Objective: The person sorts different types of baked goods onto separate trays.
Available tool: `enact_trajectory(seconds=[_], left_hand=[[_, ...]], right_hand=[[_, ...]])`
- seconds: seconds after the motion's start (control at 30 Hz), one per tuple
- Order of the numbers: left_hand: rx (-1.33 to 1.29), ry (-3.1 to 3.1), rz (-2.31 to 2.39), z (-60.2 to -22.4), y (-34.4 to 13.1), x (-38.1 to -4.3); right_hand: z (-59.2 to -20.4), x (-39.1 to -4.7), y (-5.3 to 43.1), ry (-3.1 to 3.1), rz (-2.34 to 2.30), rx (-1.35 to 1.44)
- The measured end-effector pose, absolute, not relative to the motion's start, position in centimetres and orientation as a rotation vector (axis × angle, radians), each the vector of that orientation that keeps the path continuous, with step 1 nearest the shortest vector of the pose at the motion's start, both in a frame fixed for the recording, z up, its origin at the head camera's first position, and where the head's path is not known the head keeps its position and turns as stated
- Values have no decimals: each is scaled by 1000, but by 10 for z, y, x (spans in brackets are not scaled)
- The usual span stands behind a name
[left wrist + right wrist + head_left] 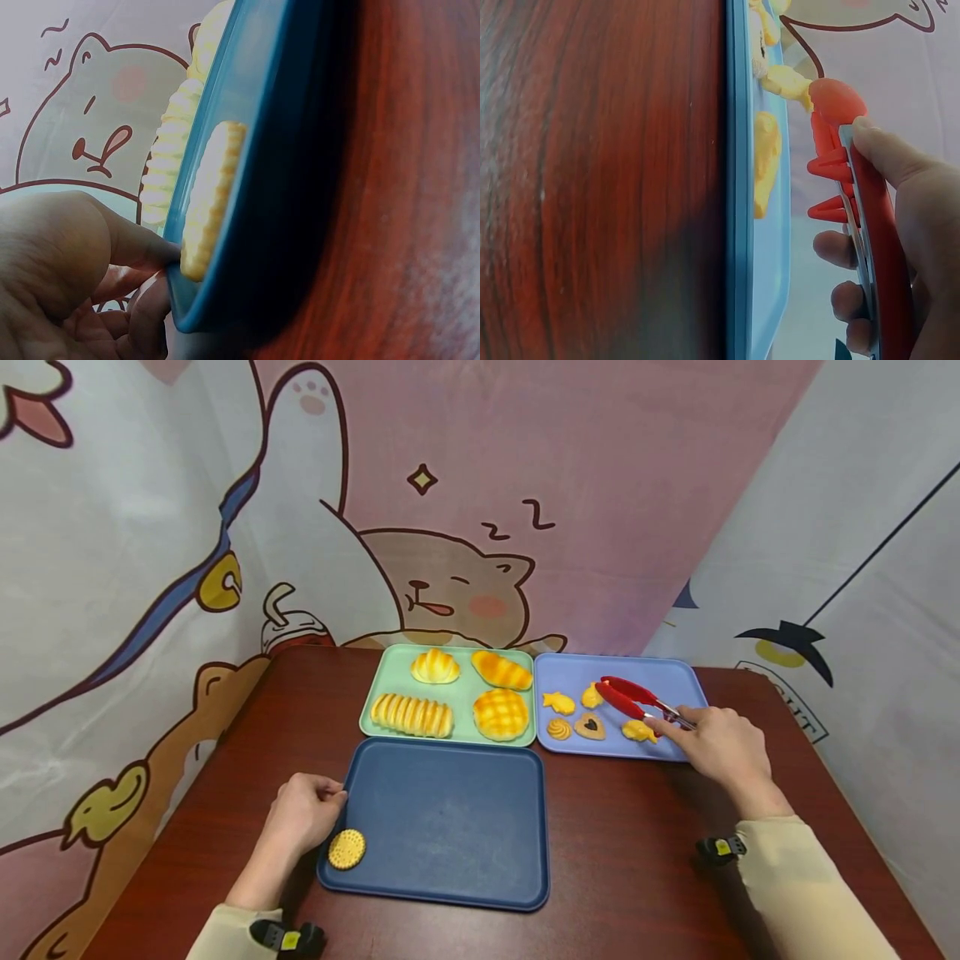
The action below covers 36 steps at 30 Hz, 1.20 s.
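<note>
My left hand [303, 810] pinches the left rim of a dark blue tray [450, 818]; in the left wrist view the thumb [139, 244] lies over the rim with fingers curled outside it. One round ridged biscuit [347, 849] lies in that tray's near left corner. My right hand [720, 743] grips red-and-metal tongs [633, 693] above a light blue tray [667, 677]. The tong tips are by a fish-shaped cookie [591, 696]; whether they touch it I cannot tell. Another fish-shaped cookie [638, 731] lies below the tongs.
Left on the light blue tray are a fish-shaped cookie [558, 702], a swirl cookie [558, 729] and a heart cookie [590, 727]. Beside it, a green tray [461, 693] carries several toy breads, including a ridged loaf [412, 716]. A cartoon-printed cloth [600, 485] hangs behind the brown table [615, 843].
</note>
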<state>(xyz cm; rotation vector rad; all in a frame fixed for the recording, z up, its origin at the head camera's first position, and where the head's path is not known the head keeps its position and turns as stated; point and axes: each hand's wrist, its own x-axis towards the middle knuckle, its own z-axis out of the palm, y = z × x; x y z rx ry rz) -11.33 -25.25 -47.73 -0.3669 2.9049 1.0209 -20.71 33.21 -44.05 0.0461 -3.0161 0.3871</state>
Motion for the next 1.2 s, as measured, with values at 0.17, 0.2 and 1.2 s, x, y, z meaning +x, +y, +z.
enact_trajectory(seconds=[0.17,0.2,1.2], left_hand=[[-363,2913,1015,-477,-253,-113],[-365,2912,1013,-477,-253,-113],[-355,2933,1000,-477,-252,-113]], right_hand=[[-443,-206,336,-3032,372,26],[-443,-205,337,-3035,369,21],[-416,-187,313,-2896,338,170]])
